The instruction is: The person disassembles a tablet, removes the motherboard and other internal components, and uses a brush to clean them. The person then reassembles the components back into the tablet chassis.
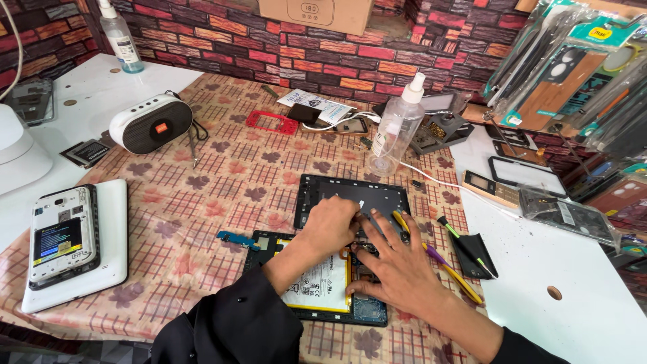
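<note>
Patterned tablecloth (222, 182), opened tablet (317, 286) under both hands

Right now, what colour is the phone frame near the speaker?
Red frame, clearest in the head view.

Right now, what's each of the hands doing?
Left hand: fingers curled, pressing on the opened tablet; a grip cannot be told.
Right hand: open, fingers spread on the tablet.
</note>
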{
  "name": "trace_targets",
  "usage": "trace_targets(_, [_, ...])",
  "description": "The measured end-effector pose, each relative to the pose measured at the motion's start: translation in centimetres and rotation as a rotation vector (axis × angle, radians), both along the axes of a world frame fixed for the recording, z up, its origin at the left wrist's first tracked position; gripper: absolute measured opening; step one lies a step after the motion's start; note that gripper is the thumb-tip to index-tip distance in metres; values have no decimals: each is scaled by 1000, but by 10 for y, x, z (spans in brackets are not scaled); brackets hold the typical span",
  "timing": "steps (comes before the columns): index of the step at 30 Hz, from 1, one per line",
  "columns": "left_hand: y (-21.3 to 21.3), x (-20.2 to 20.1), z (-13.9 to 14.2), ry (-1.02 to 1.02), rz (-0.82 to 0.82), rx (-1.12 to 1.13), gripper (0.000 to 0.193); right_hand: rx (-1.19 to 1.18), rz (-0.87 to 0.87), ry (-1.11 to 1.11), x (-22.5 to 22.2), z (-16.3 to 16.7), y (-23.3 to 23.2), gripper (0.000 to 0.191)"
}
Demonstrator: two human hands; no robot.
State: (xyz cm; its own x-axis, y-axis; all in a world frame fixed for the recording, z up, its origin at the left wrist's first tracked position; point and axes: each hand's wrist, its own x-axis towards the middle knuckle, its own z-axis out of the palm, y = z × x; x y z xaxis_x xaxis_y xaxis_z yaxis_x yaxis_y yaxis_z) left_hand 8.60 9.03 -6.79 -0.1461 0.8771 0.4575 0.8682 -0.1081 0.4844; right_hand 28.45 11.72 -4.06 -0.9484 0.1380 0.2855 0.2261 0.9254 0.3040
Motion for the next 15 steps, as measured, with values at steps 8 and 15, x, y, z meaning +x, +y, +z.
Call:
trace_targets(8, [-3,-12,8,-93,2,-18,6,-299,-63,34,9,-8,19,58])
trace_targets(15, [-6,-19,11,33,84,-12,6,-451,37,170,14,-17,30,50])
